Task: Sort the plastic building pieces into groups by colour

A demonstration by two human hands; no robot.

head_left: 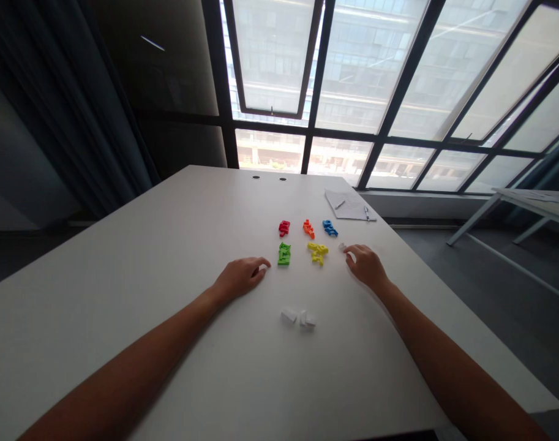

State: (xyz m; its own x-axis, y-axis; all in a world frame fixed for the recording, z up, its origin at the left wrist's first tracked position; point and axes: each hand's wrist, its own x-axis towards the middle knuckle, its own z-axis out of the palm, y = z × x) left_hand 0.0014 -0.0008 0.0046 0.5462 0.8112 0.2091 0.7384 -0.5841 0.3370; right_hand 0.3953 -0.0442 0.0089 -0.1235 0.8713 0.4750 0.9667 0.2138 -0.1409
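Observation:
My left hand (242, 275) rests on the white table, loosely curled, with its index finger stretched out and nothing visible in it. Just right of its fingertips lies a small pile of green blocks (284, 254). My right hand (365, 264) is at the right, with thumb and index finger drawn close at a small white block (342, 247). Left of that block sits a pile of yellow blocks (318, 252). Behind are piles of red blocks (284, 228), orange blocks (308, 229) and blue blocks (329, 228). Nearer to me lie a few white blocks (289, 316).
At the table's (169, 245) far right edge lies a sheet of paper (348, 205) with a pen (367, 213) and another slim item on it. Two dark round holes show near the far edge. Another table (531, 202) stands at the right; windows rise behind.

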